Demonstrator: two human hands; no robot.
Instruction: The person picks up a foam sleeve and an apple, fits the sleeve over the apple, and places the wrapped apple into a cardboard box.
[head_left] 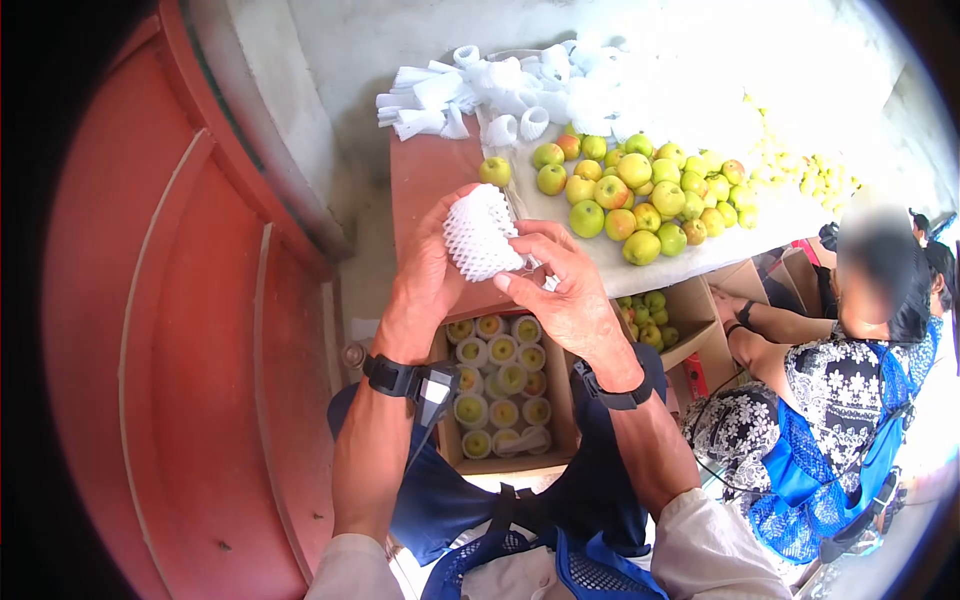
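The table [430, 178] is the largest thing here, with a co-worker [835, 400] at the right beside cartons. Below the hands stands a box [564, 395] of apples in foam cups; on the cloth lie loose apples [634, 170], firm and smooth, likely easy to bruise, and behind them a heap of nets [520, 88]. The held net [480, 236] is above the near edge of the table, between both hands. It bulges as if around an apple, though none shows through. It should be light, soft and springy outside, with a little weight if filled; a broad, gentle hold around its middle would suit it, with a light pinch for the rim. The left hand [432, 245] cups its side, opened about as wide as the net, the forearm rising steeply. The right hand [568, 285] reaches in from the other side, thumb and fingers bent in a narrower hold at its lower edge.
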